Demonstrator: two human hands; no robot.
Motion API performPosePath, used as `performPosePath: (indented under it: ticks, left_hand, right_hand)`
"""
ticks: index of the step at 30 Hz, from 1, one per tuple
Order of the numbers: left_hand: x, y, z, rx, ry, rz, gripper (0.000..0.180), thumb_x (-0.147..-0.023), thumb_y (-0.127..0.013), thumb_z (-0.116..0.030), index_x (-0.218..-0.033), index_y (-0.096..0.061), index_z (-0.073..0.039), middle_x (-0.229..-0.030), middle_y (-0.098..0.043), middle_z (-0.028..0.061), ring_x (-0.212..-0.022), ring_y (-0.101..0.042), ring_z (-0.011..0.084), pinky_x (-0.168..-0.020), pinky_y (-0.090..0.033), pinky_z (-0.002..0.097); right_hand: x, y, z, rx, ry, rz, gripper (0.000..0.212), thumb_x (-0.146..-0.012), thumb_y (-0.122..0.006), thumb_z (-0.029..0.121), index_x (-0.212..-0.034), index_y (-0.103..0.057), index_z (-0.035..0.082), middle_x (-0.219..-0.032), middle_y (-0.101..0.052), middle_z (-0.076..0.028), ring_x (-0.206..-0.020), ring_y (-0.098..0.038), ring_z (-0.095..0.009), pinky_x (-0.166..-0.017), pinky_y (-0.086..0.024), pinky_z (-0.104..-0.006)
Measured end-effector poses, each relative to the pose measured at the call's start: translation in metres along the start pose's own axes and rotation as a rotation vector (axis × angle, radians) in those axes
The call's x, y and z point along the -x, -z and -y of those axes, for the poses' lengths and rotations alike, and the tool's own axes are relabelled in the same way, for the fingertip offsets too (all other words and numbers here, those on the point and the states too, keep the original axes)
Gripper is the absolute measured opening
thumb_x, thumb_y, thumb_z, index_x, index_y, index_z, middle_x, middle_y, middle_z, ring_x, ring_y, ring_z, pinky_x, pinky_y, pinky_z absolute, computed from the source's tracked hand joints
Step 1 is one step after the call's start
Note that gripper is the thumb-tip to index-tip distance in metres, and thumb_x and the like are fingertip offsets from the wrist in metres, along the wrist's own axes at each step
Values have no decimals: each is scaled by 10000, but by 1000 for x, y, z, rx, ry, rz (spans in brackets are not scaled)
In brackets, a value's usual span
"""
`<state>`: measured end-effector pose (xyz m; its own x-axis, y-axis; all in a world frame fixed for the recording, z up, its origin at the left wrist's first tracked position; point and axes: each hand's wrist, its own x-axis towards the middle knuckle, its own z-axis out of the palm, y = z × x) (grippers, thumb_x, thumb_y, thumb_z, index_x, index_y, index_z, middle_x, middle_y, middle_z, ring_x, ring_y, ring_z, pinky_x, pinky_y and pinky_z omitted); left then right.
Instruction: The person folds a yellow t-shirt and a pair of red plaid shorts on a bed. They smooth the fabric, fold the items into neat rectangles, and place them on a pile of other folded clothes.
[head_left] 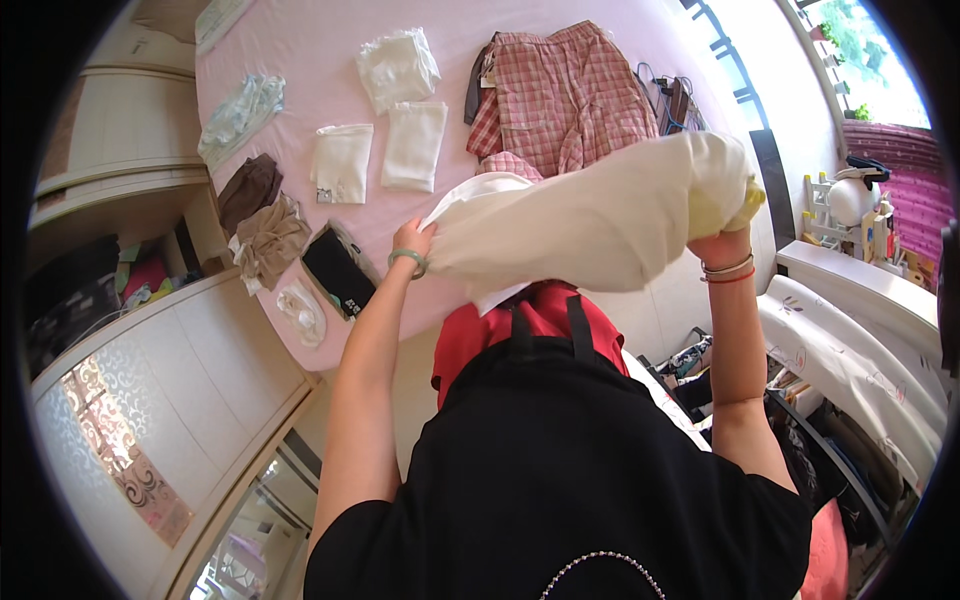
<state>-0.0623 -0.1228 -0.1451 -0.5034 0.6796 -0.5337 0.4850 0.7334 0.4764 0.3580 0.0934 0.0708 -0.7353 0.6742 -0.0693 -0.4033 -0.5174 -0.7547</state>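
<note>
A cream-white cloth garment (pixel 570 220) is stretched sideways in front of me, above the near edge of the bed. My left hand (pixel 414 240), with a green bangle at the wrist, grips its gathered left end. My right hand (pixel 722 245) is closed at the other end, next to a yellowish part of the cloth; the fingers are partly covered. Beyond it lie red plaid shorts (pixel 565 90), partly overlapped by the garment. Folded white cloths (pixel 415 145) lie farther left, near another folded white piece (pixel 343 165) and a ruffled white stack (pixel 398 70).
The bed has a pink sheet (pixel 290 50). Along its left side lie a pale blue bundle (pixel 243 115), brown cloth (pixel 250 192), tan cloth (pixel 272 242) and a folded black item (pixel 338 270). Cabinets (pixel 200 400) stand left; a cloth-draped rack (pixel 850 360) stands right.
</note>
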Motion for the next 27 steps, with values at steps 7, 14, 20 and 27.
performPosePath:
  ticks: [7, 14, 20, 27]
  left_hand:
    - [49, 9, -98, 321, -454, -311, 359, -843, -722, -307, -1086, -626, -59, -1057, -642, 136, -895, -639, 267, -814, -497, 396]
    - [143, 58, -223, 373, -670, -104, 309, -873, -699, -320, -952, -620, -32, -813, -648, 130, -730, -623, 291, -649, -480, 351]
    - [105, 113, -181, 1266, -209, 232, 236, -982, -589, -266, -1041, -661, -50, -908, -679, -10, -771, -618, 59, -683, -499, 212]
    - [80, 135, -136, 1292, -84, 230, 368, -983, -555, -327, -1153, -625, -9, -1052, -674, 54, -939, -632, 130, -833, -502, 281]
  right_hand:
    - [-28, -27, -28, -888, -135, 74, 356, -980, -469, 274, -1294, -499, 110, -1245, -578, -46, -1019, -578, -174, -770, -528, -302]
    - [-51, -93, -27, -613, -128, -74, 295, -1007, -466, 274, -1239, -531, 103, -1184, -599, -76, -1017, -601, -225, -722, -568, -346]
    - [-12, -103, 18, -85, -306, -553, 281, -1032, -408, 262, -1227, -526, 98, -1064, -628, -33, -854, -633, -162, -597, -514, -280]
    - [27, -45, 52, 1110, -26, -654, 230, -963, -585, 216, -1044, -682, 24, -786, -659, 16, -704, -610, -55, -572, -463, -206]
